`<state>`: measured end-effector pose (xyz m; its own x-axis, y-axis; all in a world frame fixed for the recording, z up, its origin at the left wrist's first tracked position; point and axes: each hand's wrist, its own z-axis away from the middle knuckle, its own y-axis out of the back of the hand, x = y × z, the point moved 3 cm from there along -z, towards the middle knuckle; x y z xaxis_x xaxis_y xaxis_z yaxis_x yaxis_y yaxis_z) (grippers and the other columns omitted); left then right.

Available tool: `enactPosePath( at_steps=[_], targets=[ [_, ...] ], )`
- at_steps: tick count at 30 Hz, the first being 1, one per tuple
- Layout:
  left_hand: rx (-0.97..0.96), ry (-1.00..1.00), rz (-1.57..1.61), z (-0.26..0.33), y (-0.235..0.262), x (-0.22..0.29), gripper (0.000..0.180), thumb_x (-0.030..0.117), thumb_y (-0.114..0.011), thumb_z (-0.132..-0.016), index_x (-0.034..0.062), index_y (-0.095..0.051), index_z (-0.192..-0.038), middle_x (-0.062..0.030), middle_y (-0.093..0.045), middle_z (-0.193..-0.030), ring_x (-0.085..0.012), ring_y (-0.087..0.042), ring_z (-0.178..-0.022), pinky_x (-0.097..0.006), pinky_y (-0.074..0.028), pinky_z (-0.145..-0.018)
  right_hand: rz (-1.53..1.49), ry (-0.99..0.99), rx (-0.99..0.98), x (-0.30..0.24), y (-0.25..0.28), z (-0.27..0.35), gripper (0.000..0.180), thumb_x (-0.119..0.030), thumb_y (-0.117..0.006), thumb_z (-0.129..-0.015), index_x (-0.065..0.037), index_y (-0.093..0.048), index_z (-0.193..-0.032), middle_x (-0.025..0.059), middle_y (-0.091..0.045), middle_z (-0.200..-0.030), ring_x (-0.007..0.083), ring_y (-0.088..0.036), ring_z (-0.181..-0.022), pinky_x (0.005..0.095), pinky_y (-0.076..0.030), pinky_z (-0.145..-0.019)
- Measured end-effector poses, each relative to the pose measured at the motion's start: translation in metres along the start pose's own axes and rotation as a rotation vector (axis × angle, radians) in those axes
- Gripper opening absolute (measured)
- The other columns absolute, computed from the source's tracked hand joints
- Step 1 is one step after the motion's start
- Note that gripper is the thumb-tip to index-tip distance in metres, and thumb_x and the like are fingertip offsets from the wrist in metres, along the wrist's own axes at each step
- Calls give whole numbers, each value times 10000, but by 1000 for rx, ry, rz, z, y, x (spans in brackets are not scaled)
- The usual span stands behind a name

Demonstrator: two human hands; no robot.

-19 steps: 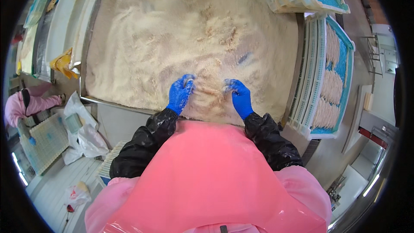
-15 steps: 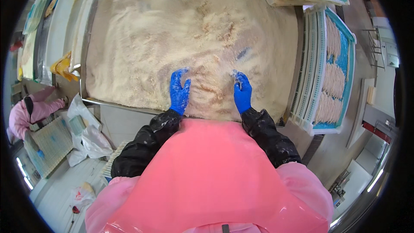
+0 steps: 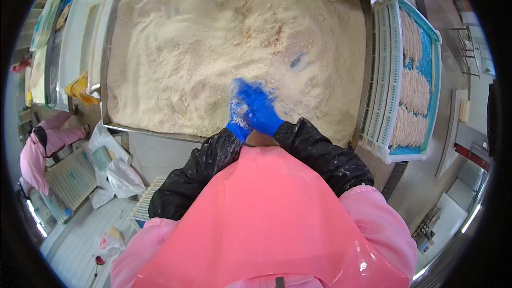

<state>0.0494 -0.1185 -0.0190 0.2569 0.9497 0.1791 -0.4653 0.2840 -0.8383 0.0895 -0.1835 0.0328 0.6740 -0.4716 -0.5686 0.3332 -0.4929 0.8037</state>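
One blue-gloved right hand (image 3: 260,109) overlaps the left hand (image 3: 238,117), likewise gloved and dusted pale; the two appear to touch. Blur obscures both: whether either is spread, clenched or grasping anything cannot be told. Pale crumbs (image 3: 176,69) lie beneath and beyond them, across a wide tray (image 3: 160,133).

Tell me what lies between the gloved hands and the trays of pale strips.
Pale crumbs, then a metal rim, as the head view shows.
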Motion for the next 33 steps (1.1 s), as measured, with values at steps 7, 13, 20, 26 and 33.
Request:
enactPosePath(
  at_steps=[7,13,20,26,33],
  targets=[
    [-414,-37,300,15,7,35,678,535,-432,-918,9,-415,-1345,-192,-538,-1198,-329,-522,-1102,-494,-393,-989,226,-449,242,58,29,-16,368,-282,-615,-827,-85,-592,-1138,130,-575,-1109,332,-501,-1074,481,-341,-931],
    [440,-822,-806,48,-1,77,436,112,-545,-898,-12,-457,-1306,-154,-527,-1253,-284,-447,-1233,-433,-328,-1069,92,-372,164,79,35,-8,330,-234,-636,-807,-102,-609,-1109,94,-584,-1023,297,-535,-965,427,-394,-859],
    [-19,-901,-2336,43,-16,77,430,121,-663,-733,211,-619,-1151,-53,-555,-1236,-300,-432,-1244,-466,-290,-1080,186,-167,37,67,44,28,413,-111,-626,-748,-80,-593,-1158,117,-576,-1079,300,-543,-1005,412,-423,-862],
    [-48,-932,-2378,29,-15,81,337,167,-654,-791,217,-634,-1123,-28,-632,-1069,-247,-541,-1120,-466,-312,-1058,228,-191,37,45,44,32,393,-143,-646,-769,-62,-584,-1149,130,-561,-1059,307,-538,-963,407,-430,-817],
    [159,-612,-621,26,-10,88,369,240,-537,-952,74,-513,-1280,-54,-588,-1026,-178,-573,-972,-357,-474,-894,-87,-161,17,39,30,35,291,-138,-630,-794,-63,-607,-1074,140,-577,-1055,341,-554,-953,416,-457,-824]
  ],
)
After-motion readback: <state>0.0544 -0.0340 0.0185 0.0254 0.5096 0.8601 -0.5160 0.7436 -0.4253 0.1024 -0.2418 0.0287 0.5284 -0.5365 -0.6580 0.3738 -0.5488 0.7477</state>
